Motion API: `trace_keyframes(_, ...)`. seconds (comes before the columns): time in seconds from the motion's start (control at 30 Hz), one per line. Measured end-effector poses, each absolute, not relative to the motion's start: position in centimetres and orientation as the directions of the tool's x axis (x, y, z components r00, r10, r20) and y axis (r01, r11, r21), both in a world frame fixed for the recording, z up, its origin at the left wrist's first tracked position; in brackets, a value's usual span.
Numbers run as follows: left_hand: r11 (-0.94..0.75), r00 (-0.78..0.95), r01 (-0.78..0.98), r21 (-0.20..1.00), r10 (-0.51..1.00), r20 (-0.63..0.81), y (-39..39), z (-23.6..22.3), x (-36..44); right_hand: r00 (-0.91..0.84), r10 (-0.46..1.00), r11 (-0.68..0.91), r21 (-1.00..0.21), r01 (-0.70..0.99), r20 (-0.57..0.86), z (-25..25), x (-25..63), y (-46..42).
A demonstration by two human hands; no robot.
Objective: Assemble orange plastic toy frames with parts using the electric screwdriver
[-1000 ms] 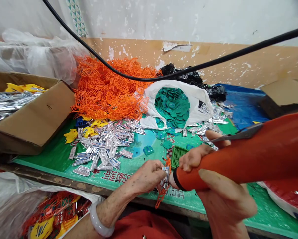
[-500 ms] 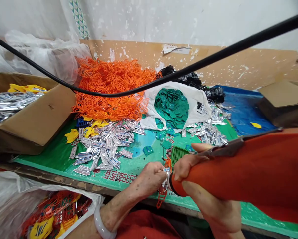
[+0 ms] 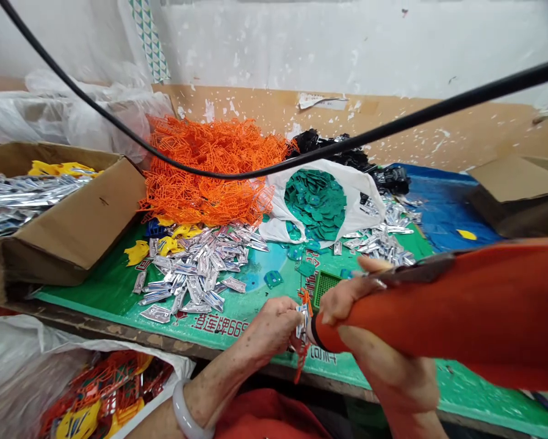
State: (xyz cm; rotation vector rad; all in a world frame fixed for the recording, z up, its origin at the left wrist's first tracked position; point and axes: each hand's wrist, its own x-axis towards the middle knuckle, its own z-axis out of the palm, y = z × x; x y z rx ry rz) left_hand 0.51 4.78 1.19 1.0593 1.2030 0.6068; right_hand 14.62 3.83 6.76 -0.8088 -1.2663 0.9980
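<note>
**Q:** What is being done by the left hand (image 3: 274, 329)?
**A:** It is closed tight. A small silver foil piece (image 3: 303, 320) and an orange plastic strip (image 3: 300, 363) are pinched by the fingers (image 3: 287, 317), just beside the tool's black-ringed end and over the edge of the table (image 3: 86, 299).

**Q:** And the right hand (image 3: 386, 372)?
**A:** It is closed around an orange cylindrical tool (image 3: 420, 311), with a metal strip (image 3: 420, 267) along its top. The exact tool type cannot be told.

**Q:** What is nearby?
**A:** A green plastic mesh square (image 3: 324, 288) is placed just behind the hands. Loose silver foil pieces (image 3: 196, 268) are spread on the table, behind them an orange plastic lattice pile (image 3: 205, 171) and a white bag (image 3: 278, 225) of green plastic pieces (image 3: 315, 204). Silver strips (image 3: 27, 198) are held in a cardboard box (image 3: 72, 231) on the left.
</note>
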Motion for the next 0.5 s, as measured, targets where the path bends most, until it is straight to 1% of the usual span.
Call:
trace_keyframes(0.1, 0.388, 0.295, 0.136, 0.912, 0.862, -0.411, 4.6, 1.6, -0.1, 0.045, 0.923, 0.373, -0.859, -0.351, 0.383, 8.0, 14.8, 4.4)
trace_keyframes(0.17, 0.373, 0.308, 0.137, 0.918, 0.864, -0.398, 4.5, 1.6, -0.5, 0.076, 0.924, 0.372, -0.835, -0.405, 0.375, 8.6, 15.2, 4.8)
trace_keyframes(0.27, 0.361, 0.323, 0.096, 0.928, 0.87, -0.372, 4.4, 1.2, -1.0, 0.133, 0.92, 0.391, -0.831, -0.396, 0.369, 9.0, 15.8, 5.1)
trace_keyframes(0.37, 0.368, 0.302, 0.011, 0.93, 0.885, -0.354, 4.0, 0.8, -1.3, 0.213, 0.91, 0.41, -0.845, -0.344, 0.355, 9.1, 16.2, 5.3)
trace_keyframes(0.5, 0.429, 0.274, -0.12, 0.895, 0.881, -0.386, 3.2, 0.7, -1.8, 0.288, 0.914, 0.358, -0.902, -0.24, 0.286, 8.5, 16.9, 6.1)
